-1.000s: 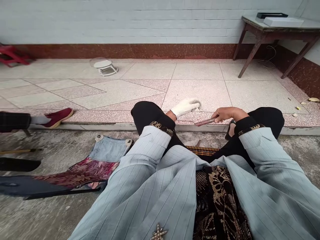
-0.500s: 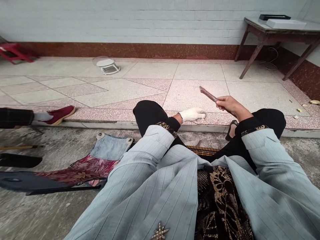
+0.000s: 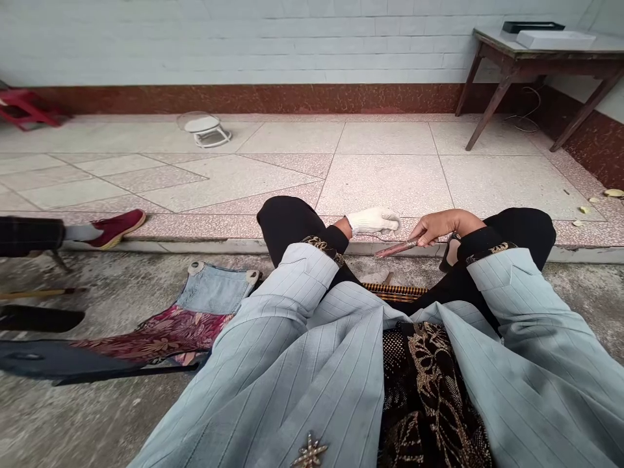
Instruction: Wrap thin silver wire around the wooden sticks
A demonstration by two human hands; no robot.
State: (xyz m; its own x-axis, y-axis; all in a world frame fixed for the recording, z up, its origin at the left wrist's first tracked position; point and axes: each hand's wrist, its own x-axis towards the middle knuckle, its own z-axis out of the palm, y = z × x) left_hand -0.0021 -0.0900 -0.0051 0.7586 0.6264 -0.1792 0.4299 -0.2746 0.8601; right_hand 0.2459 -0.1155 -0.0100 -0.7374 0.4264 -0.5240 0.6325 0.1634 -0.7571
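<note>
My right hand (image 3: 435, 227) is bare and wrapped round a reddish-brown, rod-like tool (image 3: 397, 249) with a silvery band near the grip. The tool points down and left, its far end low beside the step edge; I cannot tell its exact kind. To its left, my left hand (image 3: 374, 221) wears a white knitted glove, its fingers curled together just over the step. Whatever lies inside those fingers is hidden. Below both hands, between my legs, shows a yellow-and-black woven seat edge (image 3: 394, 292).
On the left lie a denim and red floral cloth (image 3: 205, 289), a dark blade-like object (image 3: 41, 318) and a yellowish stick (image 3: 36, 294). Another person's red shoe (image 3: 119, 229) rests on the step. Farther back are a small white stand (image 3: 209, 132), a red stool (image 3: 29, 107) and a wooden table (image 3: 511, 55).
My right hand has swung the brown tool down and left, from raised and pointing away to low near the step edge. My gloved left hand stays nearly in place.
</note>
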